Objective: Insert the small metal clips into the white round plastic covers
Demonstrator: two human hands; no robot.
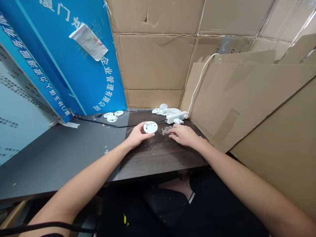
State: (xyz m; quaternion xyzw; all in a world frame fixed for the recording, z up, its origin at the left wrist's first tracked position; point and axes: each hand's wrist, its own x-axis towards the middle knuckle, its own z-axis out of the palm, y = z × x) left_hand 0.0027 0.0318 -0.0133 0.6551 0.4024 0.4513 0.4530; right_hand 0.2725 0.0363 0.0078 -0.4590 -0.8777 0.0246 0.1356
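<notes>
Between the thumb and fingers of my left hand (pixel 138 135) is a white round plastic disc (pixel 150 127), tilted toward me, with dark slots and a recessed middle. My right hand (pixel 184 135) reaches to a small heap of tiny shiny metal parts (pixel 166 130), too small to name. Its fingers are curled and drawn together at the heap's right edge; whatever they may pinch is hidden. The disc is held just left of the heap, above the dark wooden tabletop (pixel 148 158).
Several similar white discs lie at the back left (pixel 112 118) and in a pile at the back (pixel 163 106). A white power strip (pixel 176 117) with a plug in it stands behind my right hand. Cardboard walls (pixel 158 62) and a blue printed panel (pixel 98 85) enclose the table.
</notes>
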